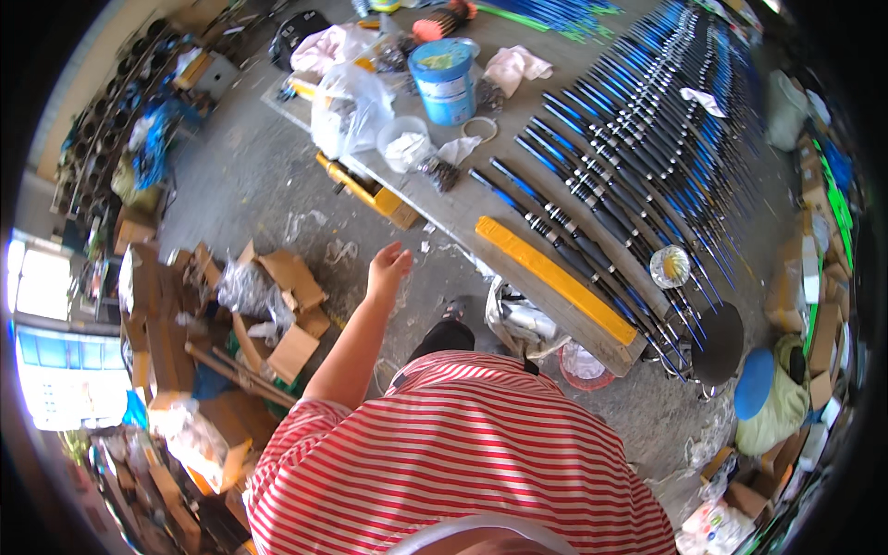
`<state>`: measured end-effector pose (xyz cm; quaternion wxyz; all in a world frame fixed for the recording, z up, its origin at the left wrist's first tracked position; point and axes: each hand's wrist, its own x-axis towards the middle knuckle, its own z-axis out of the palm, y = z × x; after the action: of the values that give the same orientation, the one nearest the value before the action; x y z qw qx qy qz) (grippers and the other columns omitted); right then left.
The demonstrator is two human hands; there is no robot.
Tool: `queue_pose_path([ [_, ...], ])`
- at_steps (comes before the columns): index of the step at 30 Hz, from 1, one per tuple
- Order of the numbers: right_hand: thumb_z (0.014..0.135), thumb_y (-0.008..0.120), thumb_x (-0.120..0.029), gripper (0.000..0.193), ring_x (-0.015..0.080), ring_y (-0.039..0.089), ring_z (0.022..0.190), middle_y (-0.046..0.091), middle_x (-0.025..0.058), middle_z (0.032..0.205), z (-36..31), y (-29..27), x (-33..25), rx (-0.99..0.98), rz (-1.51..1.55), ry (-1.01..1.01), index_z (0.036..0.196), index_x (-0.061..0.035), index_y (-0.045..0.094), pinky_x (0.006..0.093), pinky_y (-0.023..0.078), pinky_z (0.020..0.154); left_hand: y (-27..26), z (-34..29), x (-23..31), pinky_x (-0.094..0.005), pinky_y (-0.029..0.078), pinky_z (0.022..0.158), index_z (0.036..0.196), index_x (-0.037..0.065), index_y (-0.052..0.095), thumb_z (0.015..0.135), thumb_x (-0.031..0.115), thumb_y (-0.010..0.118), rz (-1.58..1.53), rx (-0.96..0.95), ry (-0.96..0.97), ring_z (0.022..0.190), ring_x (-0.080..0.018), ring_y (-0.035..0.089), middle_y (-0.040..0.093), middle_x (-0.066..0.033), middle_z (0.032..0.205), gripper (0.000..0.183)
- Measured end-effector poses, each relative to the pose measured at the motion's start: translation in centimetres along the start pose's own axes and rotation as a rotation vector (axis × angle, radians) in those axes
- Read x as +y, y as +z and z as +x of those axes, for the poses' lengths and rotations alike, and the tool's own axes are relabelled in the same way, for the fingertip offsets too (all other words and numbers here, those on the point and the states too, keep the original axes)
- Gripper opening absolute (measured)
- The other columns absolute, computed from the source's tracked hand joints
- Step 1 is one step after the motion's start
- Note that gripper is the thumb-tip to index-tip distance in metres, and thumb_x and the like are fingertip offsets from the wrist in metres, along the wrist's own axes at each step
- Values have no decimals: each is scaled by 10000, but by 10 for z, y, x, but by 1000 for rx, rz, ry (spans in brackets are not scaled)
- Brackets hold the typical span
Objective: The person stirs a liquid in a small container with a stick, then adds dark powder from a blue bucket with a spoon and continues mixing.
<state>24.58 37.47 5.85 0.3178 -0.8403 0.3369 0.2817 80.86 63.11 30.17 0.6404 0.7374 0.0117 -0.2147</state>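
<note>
My left hand [389, 269] hangs in the air over the floor, short of the table's front edge. Its fingers are loosely bent and apart, with nothing seen in them. My right hand is out of view. Many blue and black fishing rods [592, 208] lie side by side across the right of the grey table [421, 205], their dark grips and silvery reel seats in rows. Along the near edge in front of them runs a long yellow padded strip [555, 279]. A clear cup [670, 266] sits on some rods near the right end.
A blue bucket [446, 88], a white tub [403, 139], a plastic bag [347, 106] and a tape ring [479, 129] crowd the table's left part. Opened cardboard boxes [287, 277] cover the floor at left. A red basket [585, 366] and round stool [718, 344] stand near the table's right end.
</note>
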Motion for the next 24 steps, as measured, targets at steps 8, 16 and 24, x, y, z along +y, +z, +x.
queue_pose_path([
  [8,802,583,-312,257,376,604,738,649,152,792,-84,55,-82,107,288,430,813,-64,649,463,465,642,73,173,21,-273,468,528,1220,-42,425,635,376,836,218,145,57,717,-157,601,621,-124,948,828],
  [16,803,589,-274,214,348,619,731,652,142,782,-105,82,-179,178,428,598,823,-70,650,441,476,638,85,180,44,-317,496,678,949,-1,588,559,267,879,168,135,-51,704,-183,618,659,-80,843,556],
  [24,804,595,-236,171,321,634,723,654,132,772,-133,78,-244,547,458,570,832,-76,651,420,487,634,90,171,47,-296,485,690,915,0,623,617,130,830,-23,-205,117,717,-149,616,667,-53,817,386],
])
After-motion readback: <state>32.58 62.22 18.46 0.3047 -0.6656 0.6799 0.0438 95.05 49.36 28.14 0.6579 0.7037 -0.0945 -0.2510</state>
